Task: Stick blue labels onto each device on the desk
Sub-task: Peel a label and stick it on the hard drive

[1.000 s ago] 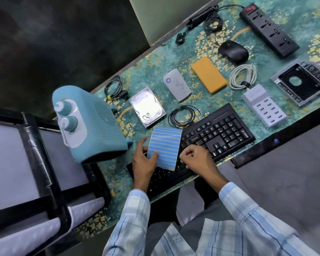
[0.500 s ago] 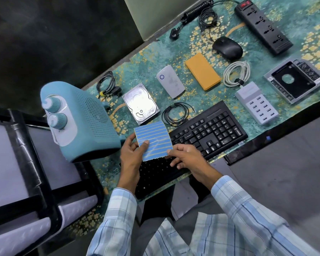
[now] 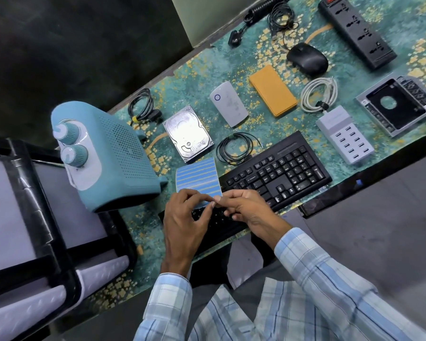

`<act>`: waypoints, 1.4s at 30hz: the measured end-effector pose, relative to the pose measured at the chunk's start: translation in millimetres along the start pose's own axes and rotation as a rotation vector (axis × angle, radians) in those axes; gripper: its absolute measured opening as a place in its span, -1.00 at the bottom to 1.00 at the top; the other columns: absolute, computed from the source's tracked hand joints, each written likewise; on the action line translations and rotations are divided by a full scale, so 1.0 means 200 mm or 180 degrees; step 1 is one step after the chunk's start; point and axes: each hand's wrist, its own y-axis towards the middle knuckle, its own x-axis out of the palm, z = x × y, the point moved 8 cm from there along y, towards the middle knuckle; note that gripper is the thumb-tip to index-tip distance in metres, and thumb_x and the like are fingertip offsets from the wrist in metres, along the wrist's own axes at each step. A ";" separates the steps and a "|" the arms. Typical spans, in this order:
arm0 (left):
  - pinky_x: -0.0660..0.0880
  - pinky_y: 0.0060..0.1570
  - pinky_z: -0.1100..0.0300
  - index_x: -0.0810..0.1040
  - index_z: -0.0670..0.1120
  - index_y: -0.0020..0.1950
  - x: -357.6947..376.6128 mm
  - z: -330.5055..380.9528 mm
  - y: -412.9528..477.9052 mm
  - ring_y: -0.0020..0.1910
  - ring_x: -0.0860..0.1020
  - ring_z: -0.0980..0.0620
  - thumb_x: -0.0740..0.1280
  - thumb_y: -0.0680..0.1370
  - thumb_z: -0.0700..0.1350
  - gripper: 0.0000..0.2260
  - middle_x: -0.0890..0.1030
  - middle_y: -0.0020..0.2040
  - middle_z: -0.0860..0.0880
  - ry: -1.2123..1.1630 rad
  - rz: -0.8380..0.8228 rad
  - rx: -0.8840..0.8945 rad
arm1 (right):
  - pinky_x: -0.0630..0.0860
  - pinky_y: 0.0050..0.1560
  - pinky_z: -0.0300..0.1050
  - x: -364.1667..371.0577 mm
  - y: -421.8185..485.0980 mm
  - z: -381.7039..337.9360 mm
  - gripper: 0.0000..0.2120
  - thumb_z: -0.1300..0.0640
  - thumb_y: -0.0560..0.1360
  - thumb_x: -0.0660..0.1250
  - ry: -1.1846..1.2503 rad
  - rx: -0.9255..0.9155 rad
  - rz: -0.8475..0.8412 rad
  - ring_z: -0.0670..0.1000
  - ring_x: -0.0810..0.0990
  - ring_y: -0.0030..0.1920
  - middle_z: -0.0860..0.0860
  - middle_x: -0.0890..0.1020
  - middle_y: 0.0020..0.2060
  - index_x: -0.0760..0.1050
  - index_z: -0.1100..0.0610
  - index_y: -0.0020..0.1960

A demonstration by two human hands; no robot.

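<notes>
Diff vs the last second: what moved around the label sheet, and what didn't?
The left-hand grip shifted from the label sheet's left edge to its near edge. The right-hand grip came in to meet it there, and both now pinch that edge fingertip to fingertip. The sheet is held over the keyboard as before. The heater, hard drive and mouse lie unmoved.

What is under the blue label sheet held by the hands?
The black keyboard and the patterned desk mat run under the label sheet; what lies directly beneath it is covered.
</notes>
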 end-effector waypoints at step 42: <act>0.53 -0.30 0.07 0.70 0.05 -0.12 -0.02 -0.02 -0.03 -0.26 0.63 0.07 0.48 0.48 0.00 -0.95 0.66 -0.16 0.11 0.0309 -0.0032 -0.0312 | 0.45 -0.30 -0.34 0.04 -0.02 0.08 -0.73 0.00 0.45 0.58 -0.0076 -0.0022 -0.0189 -0.13 0.53 -0.34 -0.04 0.77 -0.17 0.75 0.13 0.07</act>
